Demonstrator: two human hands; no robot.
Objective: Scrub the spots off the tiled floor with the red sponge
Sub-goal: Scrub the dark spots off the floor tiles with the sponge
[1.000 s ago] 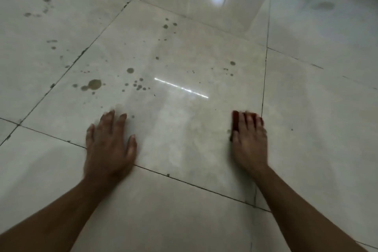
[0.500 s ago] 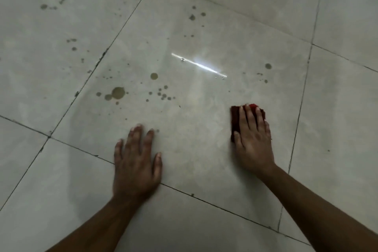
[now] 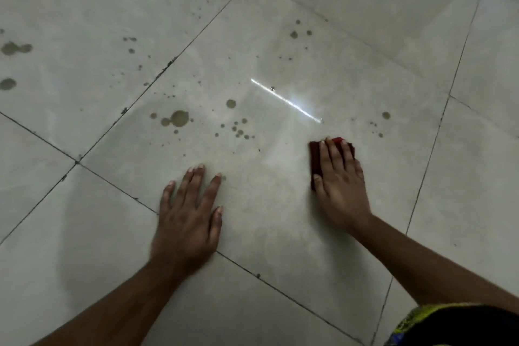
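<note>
My right hand (image 3: 341, 185) presses flat on the red sponge (image 3: 315, 159), which lies on the pale glossy tiled floor (image 3: 280, 233); only the sponge's left and far edges show past my fingers. My left hand (image 3: 188, 219) rests flat on the floor with fingers spread, holding nothing. Brown spots dot the tile ahead: a large blot (image 3: 179, 118), a round spot (image 3: 231, 103), a cluster of small dots (image 3: 238, 130) to the left of the sponge, and a spot (image 3: 386, 115) to its far right.
More stains mark the left tile, such as a double blot (image 3: 15, 48) and a spot (image 3: 8, 84). Dark grout lines (image 3: 165, 67) cross the floor. A bright light streak (image 3: 286, 101) reflects on the tile. Yellow-black clothing (image 3: 449, 326) shows at the bottom right.
The view has swung down and left, so both hands sit further right in the frame. My right hand and the sponge have slid a little forward towards the spots; my left hand stays planted.
</note>
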